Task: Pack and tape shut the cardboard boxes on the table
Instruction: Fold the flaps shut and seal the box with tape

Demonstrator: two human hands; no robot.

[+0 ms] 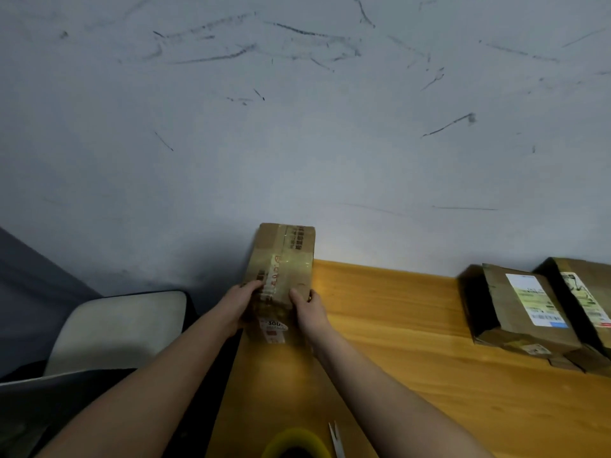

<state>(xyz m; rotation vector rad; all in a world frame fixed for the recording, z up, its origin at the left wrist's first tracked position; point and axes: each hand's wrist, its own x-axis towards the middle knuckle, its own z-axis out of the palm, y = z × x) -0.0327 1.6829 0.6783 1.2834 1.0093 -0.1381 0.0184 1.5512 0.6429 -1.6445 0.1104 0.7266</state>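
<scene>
A small cardboard box [281, 259] wrapped in clear tape stands at the far left corner of the wooden table [413, 358], against the wall. My left hand [243, 302] grips its left side and my right hand [307, 307] grips its right side. A white label with red print shows on the box's near face between my hands. A roll of yellowish tape [294, 444] lies at the table's near edge, partly cut off by the frame. Scissors [336, 439] lie just right of the roll.
Two more cardboard boxes with shipping labels stand at the right of the table: one box [519, 309] and a second box [582, 292] at the frame's edge. A chair with a pale seat [122, 325] stands left of the table. A scuffed wall [297, 127] runs behind.
</scene>
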